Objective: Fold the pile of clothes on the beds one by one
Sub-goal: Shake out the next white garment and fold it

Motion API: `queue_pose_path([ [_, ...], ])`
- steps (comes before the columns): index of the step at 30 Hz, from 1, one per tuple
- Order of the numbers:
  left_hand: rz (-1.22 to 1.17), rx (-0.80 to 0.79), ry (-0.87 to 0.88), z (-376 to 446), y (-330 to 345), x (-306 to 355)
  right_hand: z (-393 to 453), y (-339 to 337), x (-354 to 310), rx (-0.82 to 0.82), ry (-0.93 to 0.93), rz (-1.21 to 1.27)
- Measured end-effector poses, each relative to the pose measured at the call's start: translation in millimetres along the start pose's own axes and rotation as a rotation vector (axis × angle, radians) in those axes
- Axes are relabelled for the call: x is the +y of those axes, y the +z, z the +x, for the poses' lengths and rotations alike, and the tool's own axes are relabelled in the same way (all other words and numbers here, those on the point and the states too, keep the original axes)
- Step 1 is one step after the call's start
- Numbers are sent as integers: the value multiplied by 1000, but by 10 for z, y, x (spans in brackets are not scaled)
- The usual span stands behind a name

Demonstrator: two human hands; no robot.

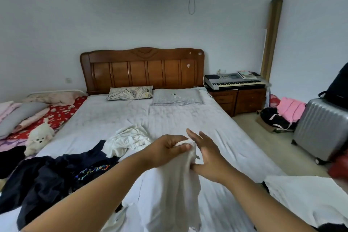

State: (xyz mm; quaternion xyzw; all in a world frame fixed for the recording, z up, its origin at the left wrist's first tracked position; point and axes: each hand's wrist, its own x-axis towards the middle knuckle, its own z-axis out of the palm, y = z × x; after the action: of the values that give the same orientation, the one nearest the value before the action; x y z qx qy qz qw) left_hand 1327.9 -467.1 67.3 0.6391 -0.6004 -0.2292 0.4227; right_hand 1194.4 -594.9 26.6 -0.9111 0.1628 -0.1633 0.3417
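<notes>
My left hand (167, 149) grips the top edge of a white garment (173, 190) and holds it up above the bed (188, 118); the cloth hangs down toward me. My right hand (205, 156) is beside it with fingers spread straight, its thumb touching the garment's right edge. A pile of dark navy clothes (43, 181) lies on the bed's near left. A crumpled white piece (128, 141) sits just beyond that pile. Another white garment (308, 199) lies at the bed's near right corner.
Two pillows (154, 94) lie by the wooden headboard (143, 69). A second bed with a red sheet (60, 113) and a white plush dog (39, 137) is at the left. A keyboard on a cabinet (235, 83), bags and a silver suitcase (320, 130) stand at the right.
</notes>
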Motion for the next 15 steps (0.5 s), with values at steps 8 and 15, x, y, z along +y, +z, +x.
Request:
queue_pose_path([
  [8,151,169,15,-137,-649,-220,279,21,-21,-235,171,158],
  [15,93,189,25,-140,-1098,-506,698,327,-516,-340,56,363],
])
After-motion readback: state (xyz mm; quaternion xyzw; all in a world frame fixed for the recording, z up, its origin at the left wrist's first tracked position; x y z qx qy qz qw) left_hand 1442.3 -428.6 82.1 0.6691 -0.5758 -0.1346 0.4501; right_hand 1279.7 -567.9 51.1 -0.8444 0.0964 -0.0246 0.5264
